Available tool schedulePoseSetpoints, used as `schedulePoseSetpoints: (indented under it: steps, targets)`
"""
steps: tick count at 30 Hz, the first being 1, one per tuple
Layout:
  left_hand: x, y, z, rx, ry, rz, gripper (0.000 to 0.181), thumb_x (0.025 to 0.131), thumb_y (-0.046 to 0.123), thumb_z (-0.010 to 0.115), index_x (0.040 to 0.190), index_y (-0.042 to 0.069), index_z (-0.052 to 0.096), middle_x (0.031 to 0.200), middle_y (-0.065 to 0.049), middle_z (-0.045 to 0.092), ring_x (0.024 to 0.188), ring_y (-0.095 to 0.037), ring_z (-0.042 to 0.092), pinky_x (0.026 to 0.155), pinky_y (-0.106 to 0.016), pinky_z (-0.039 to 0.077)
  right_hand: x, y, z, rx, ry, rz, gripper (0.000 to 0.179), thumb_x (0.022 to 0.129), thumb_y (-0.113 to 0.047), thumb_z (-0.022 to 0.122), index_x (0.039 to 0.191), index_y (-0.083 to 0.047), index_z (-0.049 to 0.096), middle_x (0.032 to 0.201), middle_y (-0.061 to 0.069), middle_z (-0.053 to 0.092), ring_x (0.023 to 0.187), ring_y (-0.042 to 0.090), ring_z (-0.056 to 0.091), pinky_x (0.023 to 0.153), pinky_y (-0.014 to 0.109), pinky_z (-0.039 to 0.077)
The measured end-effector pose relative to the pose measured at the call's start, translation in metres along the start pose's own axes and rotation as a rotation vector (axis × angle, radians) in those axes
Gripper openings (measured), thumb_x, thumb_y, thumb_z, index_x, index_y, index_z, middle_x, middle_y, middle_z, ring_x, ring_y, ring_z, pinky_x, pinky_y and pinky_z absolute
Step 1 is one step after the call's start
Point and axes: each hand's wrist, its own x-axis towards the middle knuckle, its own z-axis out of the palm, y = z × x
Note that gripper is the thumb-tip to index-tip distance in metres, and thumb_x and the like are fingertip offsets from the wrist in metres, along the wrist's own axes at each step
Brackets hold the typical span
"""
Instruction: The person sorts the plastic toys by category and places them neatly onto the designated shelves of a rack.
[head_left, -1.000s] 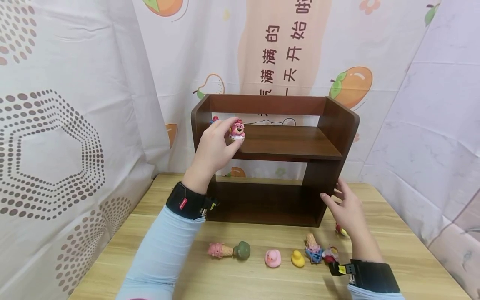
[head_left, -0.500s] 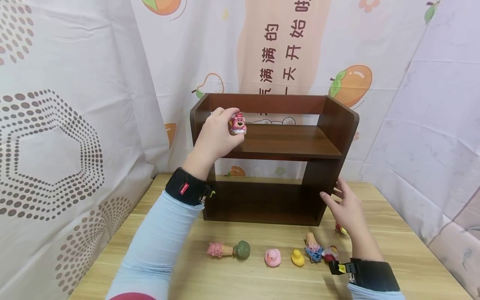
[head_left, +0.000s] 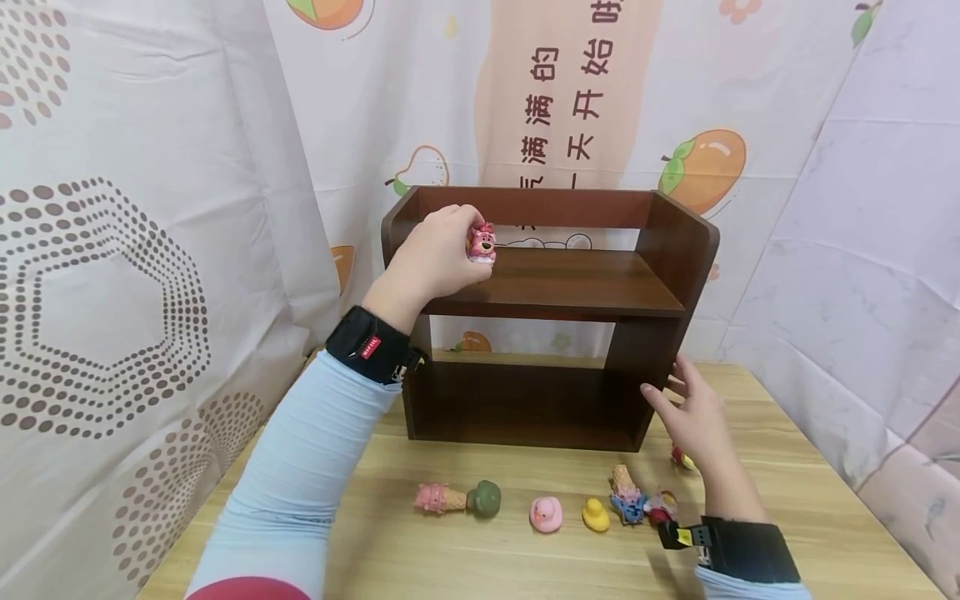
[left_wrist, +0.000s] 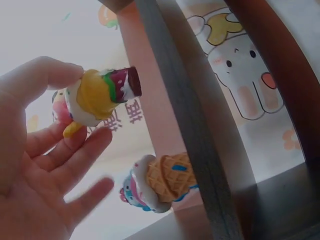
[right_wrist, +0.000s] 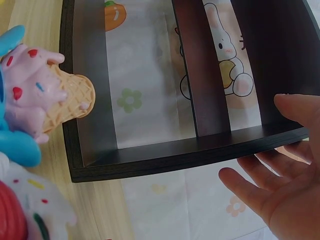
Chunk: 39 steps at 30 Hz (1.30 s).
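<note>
My left hand (head_left: 437, 254) pinches a pink bear figurine (head_left: 482, 243) between thumb and fingers, over the left part of the upper shelf. In the left wrist view the figurine's yellow and white body (left_wrist: 92, 97) ends in a dark red base pointing at the shelf board. Below it stands a waffle-cone figurine (left_wrist: 165, 182) with a teal face, which the hand hides in the head view. With thumb and fingers on either side, my right hand (head_left: 693, 408) holds the right side panel of the dark brown two-tier shelf (head_left: 577, 292).
On the wooden table (head_left: 450, 567), before the shelf, lie a pink ice-cream cone toy (head_left: 438, 498), a green toy (head_left: 484, 499), a pink duck (head_left: 546, 515), a yellow duck (head_left: 596, 515) and a blue-and-pink cone figurine (head_left: 627, 500). Printed curtains (head_left: 360, 108) hang behind.
My left hand has risen slightly and moved a little right and farther over the upper shelf, carrying the bear figurine. The right hand has stayed at the side panel.
</note>
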Motion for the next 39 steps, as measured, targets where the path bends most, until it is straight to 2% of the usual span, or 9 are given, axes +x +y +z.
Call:
schedulePoseSetpoints:
  steps: [5,11,21,29,39]
  targets:
    - [-0.0005,0.0001,0.0006,0.151,-0.023,-0.018,0.049,0.084,0.038,0.076,0.121,0.012,0.059,0.102,0.000,0.063,0.104,-0.022,0.051,0.101,-0.049,0.031,-0.0002,-0.0013,0.0003,0.000,0.001,-0.001,0.072,0.100,-0.029,0.067,0.159,-0.008,0.031,0.148,0.032,0.045,0.125,0.054,0.052,0.093,0.063,0.048]
    - [0.0025,0.0000,0.0026,0.245,-0.022,-0.012,0.051,0.085,0.042,0.077,0.123,0.012,0.061,0.110,-0.002,0.067,0.116,-0.025,0.047,0.101,-0.051,0.028,0.0000,-0.0020,-0.0004,0.008,0.000,-0.005,0.073,0.101,-0.029,0.067,0.160,-0.010,0.029,0.148,0.033,0.044,0.125,0.054,0.052,0.093,0.063,0.048]
    - [0.0070,-0.0038,0.0062,0.308,-0.033,-0.016,0.050,0.088,0.042,0.076,0.126,0.013,0.062,0.116,-0.003,0.067,0.118,-0.025,0.046,0.101,-0.051,0.029,-0.0012,-0.0013,-0.0011,0.007,0.001,-0.003,0.073,0.101,-0.029,0.066,0.161,-0.009,0.029,0.147,0.033,0.044,0.125,0.054,0.052,0.093,0.063,0.048]
    - [0.0053,-0.0070,0.0079,0.329,-0.044,-0.014,0.050,0.089,0.040,0.074,0.130,0.014,0.061,0.120,-0.004,0.067,0.119,-0.026,0.047,0.103,-0.054,0.028,-0.0005,-0.0012,-0.0003,-0.001,0.001,-0.002,0.072,0.101,-0.028,0.067,0.160,-0.008,0.030,0.147,0.033,0.044,0.125,0.054,0.052,0.093,0.063,0.048]
    - [0.0045,-0.0046,0.0088,0.341,-0.033,-0.019,0.047,0.087,0.036,0.078,0.123,0.012,0.059,0.110,-0.004,0.069,0.117,-0.026,0.048,0.102,-0.054,0.028,-0.0011,-0.0017,-0.0002,-0.001,0.008,-0.009,0.071,0.100,-0.026,0.067,0.159,-0.008,0.031,0.147,0.033,0.045,0.125,0.054,0.052,0.093,0.063,0.048]
